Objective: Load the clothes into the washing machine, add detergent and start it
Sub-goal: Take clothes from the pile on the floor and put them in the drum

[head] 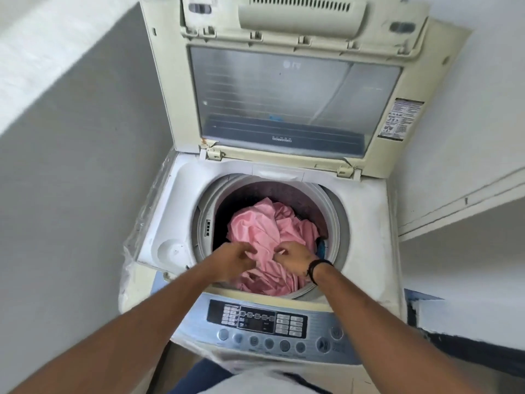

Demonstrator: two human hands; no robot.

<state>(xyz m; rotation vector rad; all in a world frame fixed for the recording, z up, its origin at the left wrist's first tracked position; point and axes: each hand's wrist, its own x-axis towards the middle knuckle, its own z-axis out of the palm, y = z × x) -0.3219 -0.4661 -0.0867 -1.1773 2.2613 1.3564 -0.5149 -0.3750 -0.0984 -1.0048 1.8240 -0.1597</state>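
1. Nearest, the control panel (257, 322) is seen; its button labels cannot be read.
2. Beyond it, the left hand (231, 261) and right hand (295, 260) are set on the near part of the pink cloth (264, 231), fingers curled, seemingly pinching folds.
3. The cloth is heaped in the drum (332, 211), its bulk lying ahead of both hands equally.
4. On the raised lid (284, 103), an inverted logo is seen, probably LG.

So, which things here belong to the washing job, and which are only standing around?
For the job:
pink cloth in the drum
left hand and right hand on the cloth
open lid
control panel

Only around:
warning sticker
black wristband
grey wall
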